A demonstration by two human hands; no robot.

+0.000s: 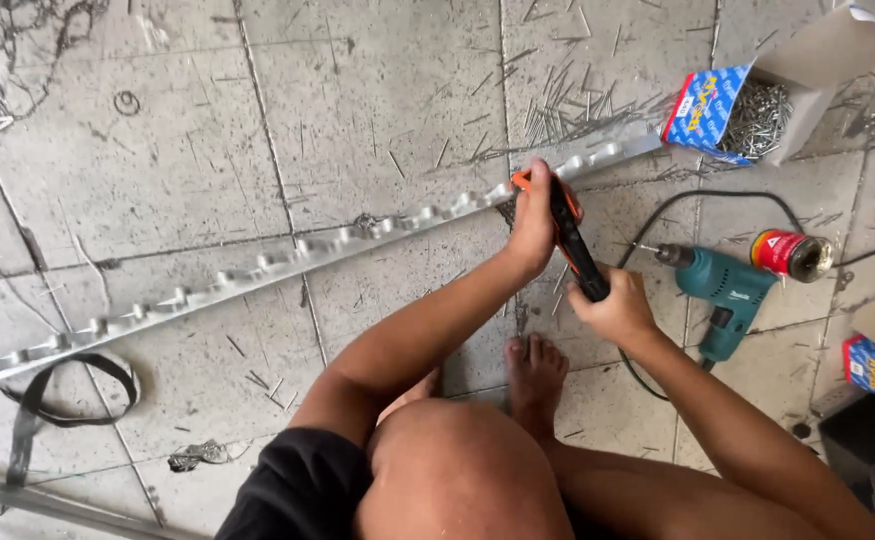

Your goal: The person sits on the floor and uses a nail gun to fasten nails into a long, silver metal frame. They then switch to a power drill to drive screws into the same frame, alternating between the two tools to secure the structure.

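Knee nearest; left hand and right hand both clench the riveter on the thin, probably springy strip, best steadied beside the tool.

Here's the floor, big pale grey tiles, scuffed and stained, with dark grout lines crossing at angles. Let's take the teal power drill as our marker: it lies on its side on the tiles, black cord looping just behind it. Right beside it, a red can on its side. Beyond the drill, an open blue box of nails, and loose nails scattered across the tiles further along. Far across the floor from the drill, a black strap loop lies flat. Even daylight, soft shadows.
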